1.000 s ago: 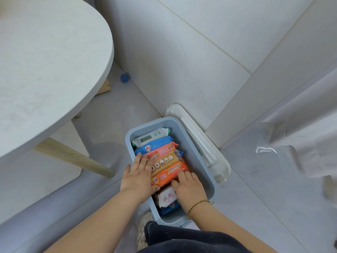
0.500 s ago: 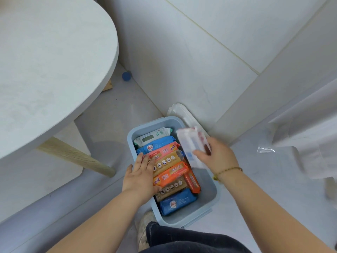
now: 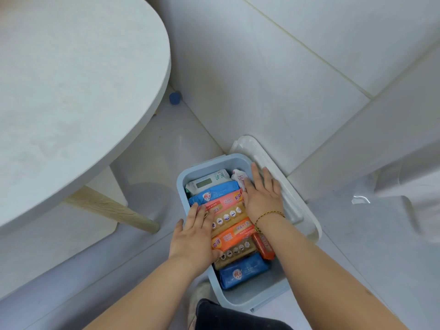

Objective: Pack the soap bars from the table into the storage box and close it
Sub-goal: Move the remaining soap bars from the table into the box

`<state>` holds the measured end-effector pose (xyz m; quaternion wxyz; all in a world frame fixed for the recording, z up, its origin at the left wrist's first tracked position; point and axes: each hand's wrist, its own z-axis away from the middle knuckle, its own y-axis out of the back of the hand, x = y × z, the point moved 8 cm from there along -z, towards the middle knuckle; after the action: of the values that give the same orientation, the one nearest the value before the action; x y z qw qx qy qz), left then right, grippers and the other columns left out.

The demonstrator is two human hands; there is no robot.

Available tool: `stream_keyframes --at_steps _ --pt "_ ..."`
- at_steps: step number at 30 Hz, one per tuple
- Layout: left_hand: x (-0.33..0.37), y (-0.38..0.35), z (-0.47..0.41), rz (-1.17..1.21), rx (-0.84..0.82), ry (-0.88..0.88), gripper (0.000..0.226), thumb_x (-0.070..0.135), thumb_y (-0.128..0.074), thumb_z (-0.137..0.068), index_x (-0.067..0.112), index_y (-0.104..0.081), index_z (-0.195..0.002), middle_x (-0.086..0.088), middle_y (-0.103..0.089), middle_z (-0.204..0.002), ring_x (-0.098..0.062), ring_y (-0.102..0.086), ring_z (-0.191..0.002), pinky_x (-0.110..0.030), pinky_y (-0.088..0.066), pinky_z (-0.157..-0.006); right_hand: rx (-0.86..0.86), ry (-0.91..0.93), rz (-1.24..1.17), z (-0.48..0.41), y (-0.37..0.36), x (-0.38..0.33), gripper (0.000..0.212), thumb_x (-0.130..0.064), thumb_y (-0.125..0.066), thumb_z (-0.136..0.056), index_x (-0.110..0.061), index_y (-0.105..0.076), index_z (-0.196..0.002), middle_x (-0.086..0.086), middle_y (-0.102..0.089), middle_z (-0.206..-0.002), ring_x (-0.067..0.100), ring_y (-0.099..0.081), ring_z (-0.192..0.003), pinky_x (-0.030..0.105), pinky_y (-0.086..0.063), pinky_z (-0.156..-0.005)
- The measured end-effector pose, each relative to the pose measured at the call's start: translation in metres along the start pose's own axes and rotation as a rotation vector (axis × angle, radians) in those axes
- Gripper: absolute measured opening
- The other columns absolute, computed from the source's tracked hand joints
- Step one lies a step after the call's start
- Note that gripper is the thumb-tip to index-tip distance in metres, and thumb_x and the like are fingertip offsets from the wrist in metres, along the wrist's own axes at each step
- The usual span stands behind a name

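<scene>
Blue storage box [image 3: 238, 160]: on the floor beside the worktop [image 3: 71, 91], nearly full.
White-wrapped bar [image 3: 239, 179]: lifted half a second ago, now tucked into the far right corner.
Right hand [image 3: 262, 196]: flat on it, grip wide, holding nothing.
Left hand [image 3: 192, 236]: flat, steadying the row.
Lid [image 3: 297, 210]: off, leaning beside the box; closing comes next.

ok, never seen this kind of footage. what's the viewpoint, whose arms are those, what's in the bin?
There is no robot here. A camera worn on a person's head looks down at their two bare arms. On the tiled floor stands an open light-blue plastic storage box, packed with a row of wrapped soap bars in blue, pink, brown and orange. The left hand lies flat on the row. The right hand, a cord bracelet at its wrist, presses a white-wrapped bar in at the far corner. Neither hand grips anything. The translucent white lid leans beside the box. A round white table is at left.
</scene>
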<state>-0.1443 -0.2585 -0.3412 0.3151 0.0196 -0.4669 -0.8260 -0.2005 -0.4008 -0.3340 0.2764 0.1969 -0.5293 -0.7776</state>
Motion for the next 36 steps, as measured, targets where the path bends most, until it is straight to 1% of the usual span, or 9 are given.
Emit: stream_keyframes --at_steps 6,9,13,16,18,25,31,34,36 --pt "0.0 0.0 0.0 0.006 -0.001 0.004 0.086 0.045 -0.052 -0.087 0.021 0.005 -0.147 -0.001 0.011 -0.158 -0.019 0.018 -0.144 -0.04 0.0 -0.118 -0.097 0.007 0.053 -0.006 0.0 0.0 0.055 -0.026 -0.034 -0.096 -0.025 -0.012 -0.147 0.003 0.025 -0.155 0.028 0.016 -0.145 0.041 0.003 -0.119" --pt "0.0 0.0 -0.001 0.003 0.003 0.003 0.087 0.045 -0.052 -0.087 0.02 0.005 -0.147 -0.002 0.011 -0.158 -0.019 0.017 -0.144 -0.04 0.0 -0.118 -0.089 0.014 -0.023 -0.002 0.007 -0.002 0.059 -0.023 -0.045 -0.092 -0.024 -0.02 -0.145 0.002 0.02 -0.157 0.027 0.013 -0.145 0.04 0.002 -0.119" --pt "0.0 0.003 0.003 0.001 0.01 -0.016 0.085 0.046 -0.051 -0.088 0.02 0.004 -0.147 -0.002 0.008 -0.158 -0.019 0.015 -0.144 -0.04 0.0 -0.118 -0.007 0.053 -0.183 0.016 0.028 -0.002 0.049 -0.011 -0.043 -0.092 -0.022 -0.036 -0.139 0.0 0.002 -0.159 0.022 0.002 -0.146 0.035 -0.004 -0.119" --pt "0.002 0.013 0.015 0.063 0.047 -0.04 0.081 0.044 -0.052 -0.088 0.024 -0.001 -0.148 0.001 0.003 -0.159 -0.017 0.009 -0.146 -0.037 -0.002 -0.119 -0.001 0.044 -0.296 0.032 0.049 0.002 0.048 0.001 -0.034 -0.092 -0.013 -0.042 -0.137 0.009 -0.034 -0.15 0.024 -0.03 -0.137 0.031 -0.026 -0.111" --pt "0.004 0.026 0.029 0.106 0.088 -0.06 0.072 0.042 -0.05 -0.09 0.026 -0.009 -0.147 0.002 -0.005 -0.158 -0.017 0.0 -0.146 -0.035 -0.006 -0.119 0.02 0.024 -0.347 0.043 0.065 0.006 0.046 0.001 -0.033 -0.093 -0.012 -0.043 -0.136 0.01 -0.048 -0.14 0.026 -0.045 -0.127 0.029 -0.037 -0.102" --pt "0.016 0.109 0.117 0.151 0.359 -0.194 0.039 0.035 -0.039 -0.096 0.027 -0.042 -0.135 0.006 -0.049 -0.139 -0.013 -0.045 -0.126 -0.025 -0.037 -0.102 0.234 0.096 -0.505 0.097 0.155 -0.015 0.03 -0.007 -0.044 -0.093 -0.008 -0.062 -0.117 0.012 -0.068 -0.117 0.027 -0.061 -0.108 0.027 -0.044 -0.092" --pt "-0.004 0.184 0.232 0.225 0.737 -0.374 0.04 0.04 -0.039 -0.087 0.024 -0.064 -0.113 0.01 -0.067 -0.115 -0.002 -0.054 -0.106 -0.011 -0.037 -0.089 0.283 0.258 -0.507 0.146 0.224 -0.074 0.028 -0.01 -0.047 -0.093 -0.01 -0.062 -0.116 0.008 -0.068 -0.114 0.02 -0.062 -0.103 0.018 -0.041 -0.085" --pt "-0.054 0.219 0.283 0.224 1.095 -0.304 0.035 0.036 -0.043 -0.076 0.023 -0.074 -0.084 0.01 -0.076 -0.081 -0.005 -0.053 -0.095 -0.01 -0.041 -0.071 0.286 0.342 -0.469 0.162 0.244 -0.114 0.027 -0.012 -0.047 -0.093 -0.013 -0.062 -0.116 0.005 -0.068 -0.114 0.013 -0.058 -0.093 0.019 -0.043 -0.086" --pt "-0.097 0.23 0.299 0.249 1.184 -0.133 0.027 0.031 -0.05 -0.078 0.021 -0.074 -0.084 0.006 -0.076 -0.082 -0.005 -0.062 -0.086 -0.01 -0.044 -0.066 0.297 0.395 -0.448 0.166 0.254 -0.142 0.027 -0.012 -0.048 -0.092 -0.014 -0.062 -0.115 0.005 -0.067 -0.114 0.01 -0.054 -0.089 0.023 -0.046 -0.091"
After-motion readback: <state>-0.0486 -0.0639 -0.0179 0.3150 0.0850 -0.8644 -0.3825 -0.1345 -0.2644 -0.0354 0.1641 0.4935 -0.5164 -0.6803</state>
